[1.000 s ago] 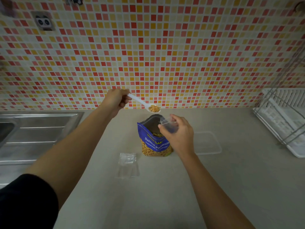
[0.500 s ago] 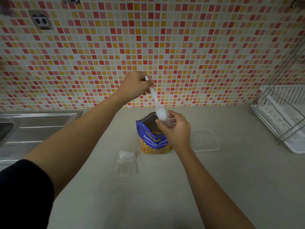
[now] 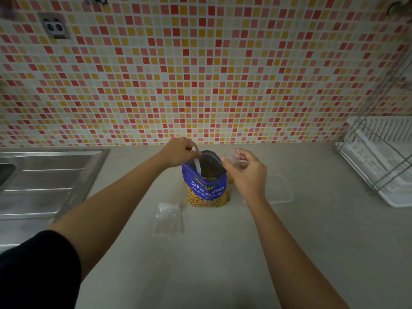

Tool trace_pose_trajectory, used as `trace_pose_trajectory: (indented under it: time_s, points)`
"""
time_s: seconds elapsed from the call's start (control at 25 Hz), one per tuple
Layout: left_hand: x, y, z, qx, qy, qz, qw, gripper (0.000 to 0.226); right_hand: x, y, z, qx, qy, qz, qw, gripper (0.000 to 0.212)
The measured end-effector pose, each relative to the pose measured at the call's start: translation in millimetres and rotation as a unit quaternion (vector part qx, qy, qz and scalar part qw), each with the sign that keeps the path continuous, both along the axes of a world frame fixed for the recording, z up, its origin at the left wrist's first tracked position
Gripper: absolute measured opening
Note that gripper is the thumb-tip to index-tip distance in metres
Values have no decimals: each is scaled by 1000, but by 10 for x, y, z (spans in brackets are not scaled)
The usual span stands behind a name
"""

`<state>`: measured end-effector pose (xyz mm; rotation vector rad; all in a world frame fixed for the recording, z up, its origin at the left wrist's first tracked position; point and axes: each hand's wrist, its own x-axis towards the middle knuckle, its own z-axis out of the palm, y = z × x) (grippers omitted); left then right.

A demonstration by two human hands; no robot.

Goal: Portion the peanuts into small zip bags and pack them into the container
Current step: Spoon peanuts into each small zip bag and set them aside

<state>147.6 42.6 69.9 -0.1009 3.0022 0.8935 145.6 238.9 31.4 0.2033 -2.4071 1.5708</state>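
Now the left hand (image 3: 179, 152) pinches a white plastic spoon (image 3: 197, 161) dipped into the upright blue peanut pouch (image 3: 206, 188); the right hand (image 3: 245, 170) pinches a small clear zip bag (image 3: 233, 157) beside it. A careless scoop could topple the pouch on the bench (image 3: 223, 253); the clear lidless container (image 3: 278, 190) waits right.

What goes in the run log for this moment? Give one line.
left hand: spoon dipped in peanut bag | right hand: holds small zip bag | spare zip bag: on counter
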Motion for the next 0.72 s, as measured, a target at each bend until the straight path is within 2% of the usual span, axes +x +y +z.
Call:
trace_pose_trajectory:
  time_s: [0.08,0.16,0.36,0.52,0.6,0.72]
  points:
    - [-33,62,-95,-76,-17,-23,997,28,2,28,47,-15,-5,-13,1000,55]
    - [-46,58,-140,-100,-16,-10,995,28,-5,51,80,-30,-8,-22,999,53]
    - [36,-15,-117,2,27,39,999,33,-17,80,146,-42,-13,-24,999,56]
    - [173,60,0,50,161,100,981,19,-2,77,192,-48,-12,-20,999,56]
    - [273,193,37,60,185,59,979,21,-7,83,264,-55,-13,-16,998,53]
    - [404,491,13,52,134,-37,989,28,-25,128,362,-69,-15,-3,997,52]
